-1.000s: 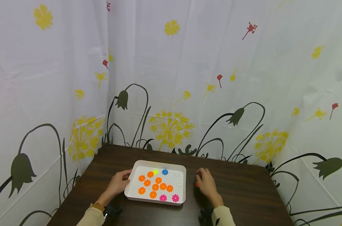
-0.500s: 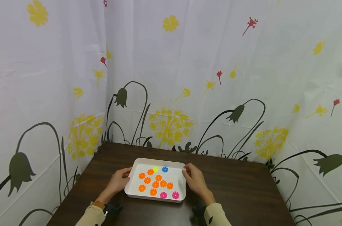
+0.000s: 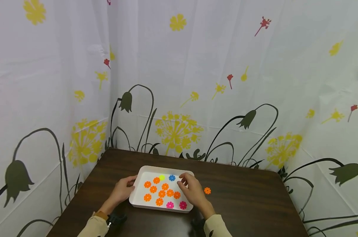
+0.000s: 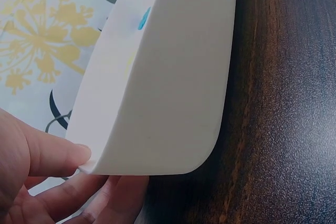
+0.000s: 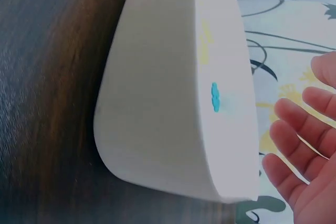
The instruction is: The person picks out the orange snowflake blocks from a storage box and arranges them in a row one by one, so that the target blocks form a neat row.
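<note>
Two hands are working at one dark wood-grain table [image 3: 250, 197], where a single white rectangular tray [image 3: 161, 208] is lying flat. The left hand [image 3: 123, 189] is gripping the tray's left end, its thumb pressing on the rim while the other fingers are lying along the outside. The right hand [image 3: 193, 191] is hovering over the tray's right part, fingers loosely bent and a little apart, holding nothing that I'm seeing; the two hands are staying well apart. Inside the tray, thirteen notched discs are showing: nine orange discs [image 3: 162, 194], two pink discs [image 3: 183, 205] near the front edge, one blue disc [image 3: 171, 177] and one yellow-green disc [image 3: 162, 177] towards the back (the right hand is covering a patch of the tray floor, so I can't tell what is lying under it). One more orange disc [image 3: 207, 190] is resting on the tabletop, just beside the right hand and outside the tray. Behind everything, a white curtain [image 3: 214, 49] is hanging, with four drooping dark green bellflowers and three big yellow flower heads printed on it.
</note>
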`<move>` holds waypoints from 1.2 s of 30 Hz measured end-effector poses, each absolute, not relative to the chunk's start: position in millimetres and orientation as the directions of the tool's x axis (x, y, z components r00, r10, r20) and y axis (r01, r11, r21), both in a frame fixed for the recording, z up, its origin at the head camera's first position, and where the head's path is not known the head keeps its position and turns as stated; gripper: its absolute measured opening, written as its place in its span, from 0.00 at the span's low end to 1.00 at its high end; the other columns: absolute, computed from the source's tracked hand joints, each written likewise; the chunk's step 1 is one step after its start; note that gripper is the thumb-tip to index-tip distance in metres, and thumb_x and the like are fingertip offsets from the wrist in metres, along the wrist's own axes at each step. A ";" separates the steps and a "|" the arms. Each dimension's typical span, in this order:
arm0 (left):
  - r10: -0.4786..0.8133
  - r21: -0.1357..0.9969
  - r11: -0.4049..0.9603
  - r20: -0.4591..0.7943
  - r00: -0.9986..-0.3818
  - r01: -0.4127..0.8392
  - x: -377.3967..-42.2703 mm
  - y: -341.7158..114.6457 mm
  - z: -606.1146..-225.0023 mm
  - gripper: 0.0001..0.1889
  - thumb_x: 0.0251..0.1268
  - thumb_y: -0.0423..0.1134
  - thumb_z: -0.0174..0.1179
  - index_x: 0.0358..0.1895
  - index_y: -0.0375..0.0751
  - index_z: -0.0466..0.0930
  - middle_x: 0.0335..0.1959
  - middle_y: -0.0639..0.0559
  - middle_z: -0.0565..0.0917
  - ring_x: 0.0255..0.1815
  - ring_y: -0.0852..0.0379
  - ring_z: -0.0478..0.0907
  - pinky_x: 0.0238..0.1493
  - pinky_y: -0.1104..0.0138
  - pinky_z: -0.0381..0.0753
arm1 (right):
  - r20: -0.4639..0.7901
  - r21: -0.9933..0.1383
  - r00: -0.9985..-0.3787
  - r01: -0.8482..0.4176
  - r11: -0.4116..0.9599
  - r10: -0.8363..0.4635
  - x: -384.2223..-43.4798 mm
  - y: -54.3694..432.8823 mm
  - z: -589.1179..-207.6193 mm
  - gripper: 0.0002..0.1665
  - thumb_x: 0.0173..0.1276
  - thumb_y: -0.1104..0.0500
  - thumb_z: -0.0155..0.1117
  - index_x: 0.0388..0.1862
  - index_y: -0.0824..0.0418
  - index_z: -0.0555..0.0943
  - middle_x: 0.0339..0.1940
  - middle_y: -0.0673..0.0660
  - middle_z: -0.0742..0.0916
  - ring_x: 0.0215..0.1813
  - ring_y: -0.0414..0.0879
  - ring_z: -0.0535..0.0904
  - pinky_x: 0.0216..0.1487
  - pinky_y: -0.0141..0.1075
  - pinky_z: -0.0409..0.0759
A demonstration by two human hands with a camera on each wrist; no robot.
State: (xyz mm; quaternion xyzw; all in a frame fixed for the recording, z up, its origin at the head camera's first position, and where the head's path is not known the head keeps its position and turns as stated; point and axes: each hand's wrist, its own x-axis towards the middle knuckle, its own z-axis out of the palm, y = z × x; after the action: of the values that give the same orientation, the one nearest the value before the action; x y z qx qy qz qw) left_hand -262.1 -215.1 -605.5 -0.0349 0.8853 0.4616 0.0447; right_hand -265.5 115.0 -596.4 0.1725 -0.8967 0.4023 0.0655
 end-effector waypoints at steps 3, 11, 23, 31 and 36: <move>-0.021 0.815 0.569 -0.112 -0.993 -0.104 -262.9 -215.0 -604.6 0.27 0.70 0.24 0.59 0.72 0.27 0.74 0.56 0.28 0.85 0.49 0.43 0.84 0.48 0.52 0.88 | 0.234 -0.691 -0.932 -0.359 0.628 -0.275 -266.0 111.6 -599.3 0.15 0.77 0.50 0.68 0.56 0.56 0.83 0.39 0.46 0.84 0.39 0.38 0.76 0.43 0.31 0.81; -0.018 0.832 0.546 -0.108 -0.994 -0.101 -263.5 -214.6 -606.8 0.27 0.69 0.23 0.59 0.72 0.26 0.74 0.57 0.27 0.84 0.49 0.43 0.85 0.48 0.52 0.89 | 0.159 -0.628 -0.924 -0.366 0.686 -0.348 -271.1 104.0 -604.9 0.18 0.73 0.50 0.73 0.56 0.57 0.86 0.40 0.45 0.84 0.40 0.39 0.75 0.44 0.31 0.80; -0.022 0.819 0.564 -0.115 -0.993 -0.107 -263.7 -215.7 -608.3 0.27 0.70 0.24 0.59 0.72 0.26 0.74 0.56 0.28 0.84 0.47 0.45 0.84 0.48 0.53 0.89 | 0.150 -0.497 -0.892 -0.440 0.748 -0.426 -269.4 100.8 -609.5 0.17 0.66 0.57 0.78 0.52 0.59 0.89 0.40 0.53 0.87 0.39 0.42 0.76 0.45 0.35 0.81; -0.022 0.827 0.551 -0.120 -0.993 -0.112 -263.0 -214.4 -608.3 0.27 0.71 0.23 0.58 0.72 0.26 0.73 0.58 0.27 0.84 0.49 0.44 0.84 0.49 0.52 0.89 | 0.084 -0.326 -0.883 -0.462 0.825 -0.461 -266.4 102.4 -612.5 0.20 0.61 0.54 0.82 0.52 0.55 0.91 0.45 0.52 0.85 0.46 0.45 0.74 0.51 0.39 0.78; -0.018 0.829 0.549 -0.116 -0.993 -0.106 -263.1 -215.3 -608.4 0.27 0.71 0.23 0.58 0.72 0.26 0.73 0.59 0.26 0.83 0.49 0.44 0.84 0.49 0.52 0.89 | 0.080 -0.301 -0.876 -0.476 0.826 -0.476 -265.3 102.6 -615.6 0.18 0.59 0.52 0.83 0.48 0.53 0.92 0.44 0.51 0.84 0.46 0.45 0.72 0.53 0.40 0.77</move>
State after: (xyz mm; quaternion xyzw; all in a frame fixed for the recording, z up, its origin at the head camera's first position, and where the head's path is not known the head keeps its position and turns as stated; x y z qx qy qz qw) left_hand -263.1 -215.3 -608.4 -0.0352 0.8789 0.4735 0.0469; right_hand -265.3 102.6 -615.6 0.2492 -0.9555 0.1577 0.0006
